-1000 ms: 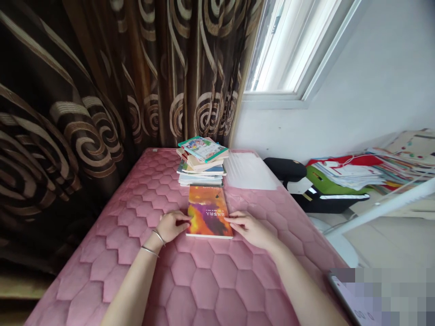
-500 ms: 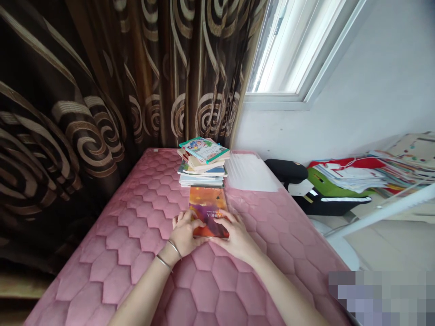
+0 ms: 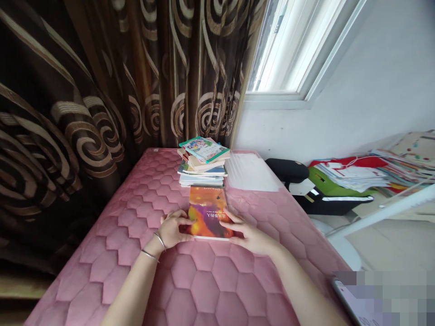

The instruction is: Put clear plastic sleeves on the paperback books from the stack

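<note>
An orange and purple book (image 3: 207, 210) lies flat on the pink quilted surface (image 3: 204, 280) in front of me. My left hand (image 3: 171, 230) grips its near left corner, thumb on the cover, with two thin bangles at the wrist. My right hand (image 3: 249, 233) holds the near right edge, fingers curled against the cover. Just beyond the book stands a stack of several books (image 3: 203, 162) with a green-covered one on top.
A clear plastic sheet or folder (image 3: 249, 172) lies right of the stack. A brown swirl-patterned curtain (image 3: 102, 90) hangs behind and left. A window (image 3: 288, 50) is at upper right. A black chair (image 3: 306, 185) and heaped papers (image 3: 374, 172) sit right.
Both hands had closed in over the book's near end; now they have slid apart to its near left and right corners. The book stays flat in the same spot.
</note>
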The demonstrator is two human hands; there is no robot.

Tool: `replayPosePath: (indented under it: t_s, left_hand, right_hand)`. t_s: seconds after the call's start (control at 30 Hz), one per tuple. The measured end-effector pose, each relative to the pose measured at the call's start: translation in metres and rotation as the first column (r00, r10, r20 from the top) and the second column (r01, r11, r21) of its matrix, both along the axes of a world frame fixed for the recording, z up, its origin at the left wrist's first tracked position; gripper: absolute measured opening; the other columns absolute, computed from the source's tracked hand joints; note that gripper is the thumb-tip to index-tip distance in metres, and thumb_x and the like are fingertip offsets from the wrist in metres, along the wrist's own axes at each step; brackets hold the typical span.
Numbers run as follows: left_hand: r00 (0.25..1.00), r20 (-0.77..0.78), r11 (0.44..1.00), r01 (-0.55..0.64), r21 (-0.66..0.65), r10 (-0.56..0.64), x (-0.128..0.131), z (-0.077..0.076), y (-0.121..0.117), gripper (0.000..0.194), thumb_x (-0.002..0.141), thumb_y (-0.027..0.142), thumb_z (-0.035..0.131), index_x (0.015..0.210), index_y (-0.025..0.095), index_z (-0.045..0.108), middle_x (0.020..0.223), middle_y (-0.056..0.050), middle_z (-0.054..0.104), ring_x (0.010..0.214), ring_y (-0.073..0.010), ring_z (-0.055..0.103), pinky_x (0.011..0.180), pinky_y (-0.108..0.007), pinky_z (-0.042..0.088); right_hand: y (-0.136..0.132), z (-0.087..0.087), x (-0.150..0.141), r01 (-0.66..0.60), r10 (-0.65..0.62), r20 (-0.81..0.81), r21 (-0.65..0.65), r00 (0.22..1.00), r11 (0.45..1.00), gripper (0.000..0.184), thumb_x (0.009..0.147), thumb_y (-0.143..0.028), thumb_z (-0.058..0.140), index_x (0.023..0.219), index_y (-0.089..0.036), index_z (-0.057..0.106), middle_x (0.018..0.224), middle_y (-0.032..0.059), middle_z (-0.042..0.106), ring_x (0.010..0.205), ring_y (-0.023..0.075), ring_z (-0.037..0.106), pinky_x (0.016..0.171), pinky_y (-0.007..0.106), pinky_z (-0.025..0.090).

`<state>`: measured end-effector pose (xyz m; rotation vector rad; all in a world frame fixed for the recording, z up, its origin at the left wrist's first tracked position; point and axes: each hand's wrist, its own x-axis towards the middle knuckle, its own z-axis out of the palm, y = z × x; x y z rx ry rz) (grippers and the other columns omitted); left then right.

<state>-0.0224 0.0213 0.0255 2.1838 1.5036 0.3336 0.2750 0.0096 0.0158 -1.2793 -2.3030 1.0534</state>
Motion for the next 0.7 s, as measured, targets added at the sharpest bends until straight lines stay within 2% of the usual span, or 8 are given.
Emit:
replayPosePath:
  t_s: [0.27, 0.37, 0.53, 0.6, 0.7]
  left_hand:
    - [0.997, 0.051, 0.997, 0.065, -0.038, -0.063, -0.008, 0.004, 0.002, 0.047, 0.064, 0.041, 0.076, 0.111, 0.038, 0.066, 0.116, -0.002, 0.057, 0.113, -0.0262, 0.048, 0.098, -0.041, 0.030]
    - [0.995, 0.066, 0.996, 0.077, -0.039, -0.074, -0.010, 0.004, 0.002, 0.045, 0.065, 0.038, 0.076, 0.109, 0.037, 0.067, 0.115, -0.002, 0.058, 0.112, -0.0258, 0.050, 0.097, -0.040, 0.030]
    - [0.998, 0.060, 1.000, 0.013, 0.023, -0.014, -0.003, 0.000, -0.001, 0.045, 0.060, 0.048, 0.077, 0.101, 0.030, 0.069, 0.112, -0.004, 0.060, 0.109, -0.0281, 0.051, 0.095, -0.043, 0.032]
    - [0.999, 0.051, 0.997, -0.012, 0.081, 0.008, 0.003, -0.003, -0.003, 0.050, 0.057, 0.054, 0.076, 0.099, 0.028, 0.068, 0.109, -0.005, 0.060, 0.106, -0.0279, 0.052, 0.094, -0.044, 0.032]
    - [0.999, 0.011, 0.986, -0.031, 0.161, 0.030, 0.010, -0.007, -0.006, 0.051, 0.058, 0.057, 0.075, 0.098, 0.026, 0.066, 0.105, -0.005, 0.059, 0.101, -0.0262, 0.053, 0.095, -0.046, 0.030]
  right_hand:
    - [0.002, 0.000, 0.005, -0.030, 0.029, -0.027, -0.040, 0.999, 0.999, 0.047, 0.086, -0.037, 0.054, 0.133, -0.037, 0.047, 0.153, -0.0025, 0.023, 0.142, 0.0225, 0.011, 0.114, 0.045, 0.017]
    - [0.005, -0.002, 0.006, -0.025, 0.025, -0.030, -0.017, 0.999, 1.000, 0.042, 0.088, -0.038, 0.050, 0.130, -0.036, 0.050, 0.151, -0.0018, 0.028, 0.141, 0.0226, 0.017, 0.113, 0.044, 0.019]
    - [0.025, -0.003, -0.002, 0.057, -0.049, -0.048, 0.169, 0.998, 0.984, 0.030, 0.091, -0.035, 0.044, 0.110, -0.030, 0.067, 0.140, 0.0019, 0.045, 0.128, 0.0202, 0.043, 0.107, 0.039, 0.033]
    - [0.041, -0.001, -0.011, 0.142, -0.152, 0.015, 0.279, 0.988, 0.950, 0.028, 0.090, -0.032, 0.046, 0.107, -0.028, 0.068, 0.133, 0.0039, 0.052, 0.122, 0.0209, 0.048, 0.105, 0.041, 0.035]
    - [0.071, 0.001, -0.029, 0.252, -0.348, 0.169, 0.420, 0.922, 0.872, 0.029, 0.089, -0.032, 0.049, 0.113, -0.023, 0.063, 0.129, 0.0071, 0.054, 0.118, 0.0224, 0.049, 0.103, 0.039, 0.035]
